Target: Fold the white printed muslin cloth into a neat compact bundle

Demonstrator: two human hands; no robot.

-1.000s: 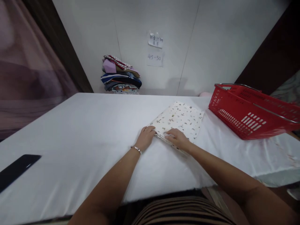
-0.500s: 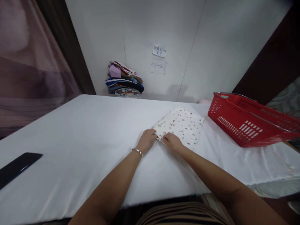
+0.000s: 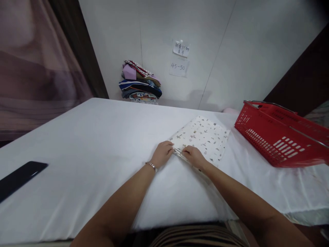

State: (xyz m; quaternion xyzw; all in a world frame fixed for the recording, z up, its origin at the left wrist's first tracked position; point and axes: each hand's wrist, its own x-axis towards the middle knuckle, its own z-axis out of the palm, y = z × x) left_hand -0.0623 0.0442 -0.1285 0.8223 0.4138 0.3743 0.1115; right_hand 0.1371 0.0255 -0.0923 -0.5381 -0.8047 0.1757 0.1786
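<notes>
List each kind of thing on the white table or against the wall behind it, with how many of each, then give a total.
Folded patterned cloth, near edge held by the left hand and right hand: 1
Red basket: 1
Black flat object at the table's left edge: 1
Stack of folded clothes by the wall: 1
Paper notes on the wall: 2
Total: 6

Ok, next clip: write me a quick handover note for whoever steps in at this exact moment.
Left hand: fingers pinch the near corner of the folded patterned cloth.
Right hand: grips the same near edge, beside the left.
Cloth lies flat on the white table, left of the red basket.
Done: cloth is folded into a neat rectangle.
Left: it is not yet on the clothes pile by the wall.
</notes>
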